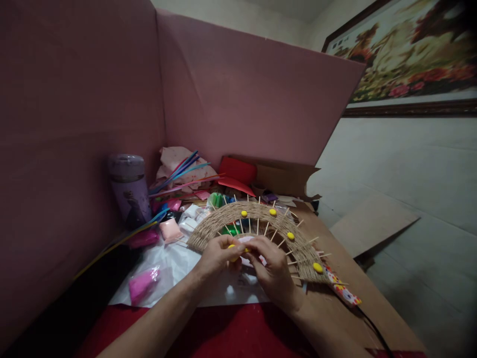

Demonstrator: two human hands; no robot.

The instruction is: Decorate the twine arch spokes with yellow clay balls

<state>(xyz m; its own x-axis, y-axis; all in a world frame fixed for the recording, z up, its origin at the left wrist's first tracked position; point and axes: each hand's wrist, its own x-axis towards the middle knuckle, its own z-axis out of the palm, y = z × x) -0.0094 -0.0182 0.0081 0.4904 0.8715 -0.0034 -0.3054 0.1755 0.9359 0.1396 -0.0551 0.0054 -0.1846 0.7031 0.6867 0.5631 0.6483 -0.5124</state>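
Note:
A half-round fan of woven twine on wooden sticks (238, 215) lies on the table, with several yellow clay dots (318, 267) stuck along its arc. My left hand (218, 256) and my right hand (270, 266) meet at the fan's inner edge. Both pinch a small yellow piece of clay (233, 247) between their fingertips. My fingers are closed on it.
A purple flask (129, 186) stands at the back left. Coloured pipe cleaners (182, 171), clay packets in pink (143, 283) and green (216, 200), and a red sheet (237, 170) lie behind the fan. Pink cardboard walls (242, 94) surround the table. Loose cardboard (372, 221) lies on the floor to the right.

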